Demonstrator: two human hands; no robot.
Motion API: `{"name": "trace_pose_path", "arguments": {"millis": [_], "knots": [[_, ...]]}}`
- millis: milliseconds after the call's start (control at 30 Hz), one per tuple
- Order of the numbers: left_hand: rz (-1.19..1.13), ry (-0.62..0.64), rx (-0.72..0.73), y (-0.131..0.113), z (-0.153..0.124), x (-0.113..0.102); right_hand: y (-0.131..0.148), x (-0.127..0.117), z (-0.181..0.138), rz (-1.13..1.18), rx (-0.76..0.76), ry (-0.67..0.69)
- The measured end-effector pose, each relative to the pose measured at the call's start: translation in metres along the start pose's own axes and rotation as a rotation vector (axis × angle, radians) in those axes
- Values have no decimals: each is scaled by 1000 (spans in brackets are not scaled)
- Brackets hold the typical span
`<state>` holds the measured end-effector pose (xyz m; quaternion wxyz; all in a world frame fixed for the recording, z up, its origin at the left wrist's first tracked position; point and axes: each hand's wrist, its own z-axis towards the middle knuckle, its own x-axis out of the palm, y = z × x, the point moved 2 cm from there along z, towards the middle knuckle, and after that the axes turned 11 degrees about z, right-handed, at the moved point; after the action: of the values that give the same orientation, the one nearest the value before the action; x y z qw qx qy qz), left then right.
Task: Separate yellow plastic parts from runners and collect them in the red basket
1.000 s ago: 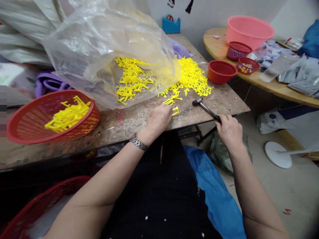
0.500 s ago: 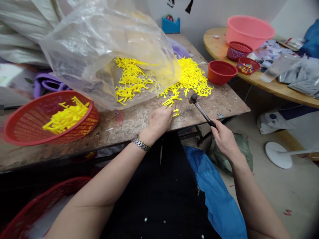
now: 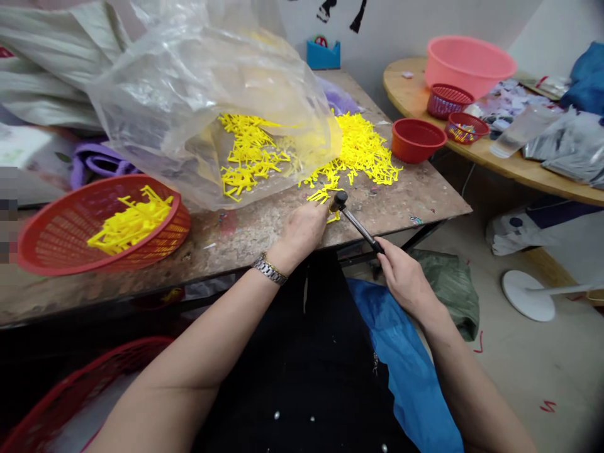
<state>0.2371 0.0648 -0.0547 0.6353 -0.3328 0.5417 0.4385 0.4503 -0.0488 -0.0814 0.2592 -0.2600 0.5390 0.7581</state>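
My left hand (image 3: 306, 229), with a metal watch on its wrist, rests closed near the table's front edge. A small yellow plastic piece (image 3: 334, 218) sticks out from its fingertips, which are mostly hidden. My right hand (image 3: 404, 275) is wrapped round the black grip of a hammer (image 3: 362, 226). The dark hammer head is right over the yellow piece, beside my left fingers; whether it touches cannot be told. Just beyond lies a heap of similar yellow pieces (image 3: 363, 151), some spilling towards my left hand. More of them lie inside a clear plastic bag (image 3: 174, 88).
A red basket (image 3: 51, 242) with yellow pieces stands on the left of the worn table (image 3: 255, 233). An orange-red bowl (image 3: 418, 139) sits at the table's right edge. Behind it, a round wooden table (image 3: 514, 160) holds a pink basin (image 3: 472, 63), small baskets and plastic bags.
My right hand has moved left and a little down, carrying the hammer head from the right to over the yellow piece. My left hand has stayed in place.
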Motion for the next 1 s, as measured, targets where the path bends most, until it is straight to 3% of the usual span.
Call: {"name": "trace_pose_path", "arguments": {"millis": [167, 367, 567, 800, 1000], "knots": [[26, 43, -8, -6, -3, -7, 19, -16, -2, 23, -46, -38], [93, 21, 12, -10, -8, -9, 33, -23, -8, 73, -98, -190], [58, 27, 24, -10, -9, -11, 7, -10, -3, -36, 21, -25], [71, 63, 20, -13, -8, -15, 25, -17, -12, 17, -118, -181], [98, 51, 24, -13, -7, -13, 9, -6, -12, -37, 7, -33]]}}
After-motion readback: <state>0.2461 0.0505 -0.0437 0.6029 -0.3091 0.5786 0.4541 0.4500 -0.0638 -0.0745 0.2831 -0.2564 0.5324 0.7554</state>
